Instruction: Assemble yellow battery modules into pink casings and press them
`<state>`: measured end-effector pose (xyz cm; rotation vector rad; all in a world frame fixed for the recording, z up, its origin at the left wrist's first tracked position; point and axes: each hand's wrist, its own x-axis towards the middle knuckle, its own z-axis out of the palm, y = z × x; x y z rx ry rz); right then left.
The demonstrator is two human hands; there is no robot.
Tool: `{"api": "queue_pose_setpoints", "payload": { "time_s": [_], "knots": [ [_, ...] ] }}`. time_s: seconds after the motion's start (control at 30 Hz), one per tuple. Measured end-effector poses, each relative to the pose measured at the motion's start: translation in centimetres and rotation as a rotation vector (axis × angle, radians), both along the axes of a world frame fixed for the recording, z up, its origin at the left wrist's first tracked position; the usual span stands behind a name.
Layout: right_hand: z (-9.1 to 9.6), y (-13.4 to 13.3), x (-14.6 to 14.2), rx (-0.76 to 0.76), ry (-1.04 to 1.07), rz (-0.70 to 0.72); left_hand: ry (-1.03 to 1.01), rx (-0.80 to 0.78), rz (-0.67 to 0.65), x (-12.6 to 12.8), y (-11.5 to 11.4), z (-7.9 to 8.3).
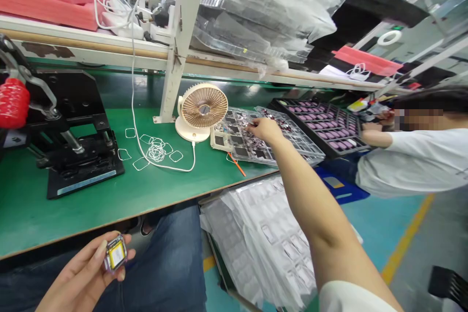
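Observation:
My left hand (86,273) is low at the lower left, over my lap, below the bench edge. It holds a small square module (116,252) with a yellow face and a clear, purple-edged frame between thumb and fingers. My right hand (265,129) reaches across the green workbench (91,214), its fingertips at small metallic parts in a clear plastic tray (285,158). I cannot tell whether those fingers hold a part.
A beige desk fan (201,109) and thin white wire loops (156,151) stand left of the tray, beside a black press fixture (78,156). A co-worker (413,165) reaches over a black tray of pink items (318,126). Bagged clear trays (259,239) lie below the bench.

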<state>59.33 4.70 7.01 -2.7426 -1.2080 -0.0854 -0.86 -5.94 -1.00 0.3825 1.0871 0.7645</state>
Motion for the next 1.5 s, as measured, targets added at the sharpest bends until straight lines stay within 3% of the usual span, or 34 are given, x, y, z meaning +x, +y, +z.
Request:
{"api": "queue_pose_setpoints", "payload": {
  "time_s": [0.07, 0.17, 0.23, 0.3, 0.37, 0.47, 0.53, 0.63, 0.8, 1.07, 1.33, 1.5],
  "knots": [
    [1.1, -0.6, -0.7, 0.082, 0.003, 0.006, -0.030, 0.008, 0.028, -0.3, 0.2, -0.2],
    [2.4, -2.1, -3.6, 0.250, 0.017, 0.008, -0.063, 0.007, 0.047, -0.2, 0.3, 0.7],
    [2.3, -3.5, -7.5, 0.375, 0.041, 0.023, -0.110, 0.029, 0.062, 0.4, 0.3, 1.7],
    [1.1, -5.3, -13.2, 0.525, 0.086, 0.086, -0.186, 0.078, 0.103, 1.3, 0.5, 2.3],
    [-0.7, -7.5, -20.1, 0.761, 0.276, 0.320, -0.250, 0.134, 0.157, 2.2, 0.9, 2.4],
    [-3.7, -10.7, -30.6, 0.717, 0.578, 0.901, -0.285, 0.208, 0.239, 3.0, 1.3, 2.0],
    [-5.4, -11.9, -36.2, 0.724, 0.704, 1.085, -0.292, 0.240, 0.268, 2.9, 1.3, 1.9],
    [-7.3, -11.8, -41.2, 0.786, 0.863, 1.133, -0.286, 0.254, 0.295, 2.3, 0.9, 1.9],
    [-8.7, -11.0, -43.0, 0.816, 0.919, 1.085, -0.253, 0.306, 0.338, 1.1, 0.4, 1.7],
    [-8.7, -10.6, -43.2, 0.777, 1.011, 1.032, -0.198, 0.330, 0.352, 1.2, 0.3, 1.1],
    [-8.2, -9.9, -42.4, 0.535, 1.326, 0.875, -0.117, 0.499, 0.269, 1.0, 0.3, 0.3],
    [-8.7, -10.1, -42.4, 0.470, 1.412, 0.826, -0.012, 0.577, 0.204, 0.6, -0.4, -0.4]
  ]
}}
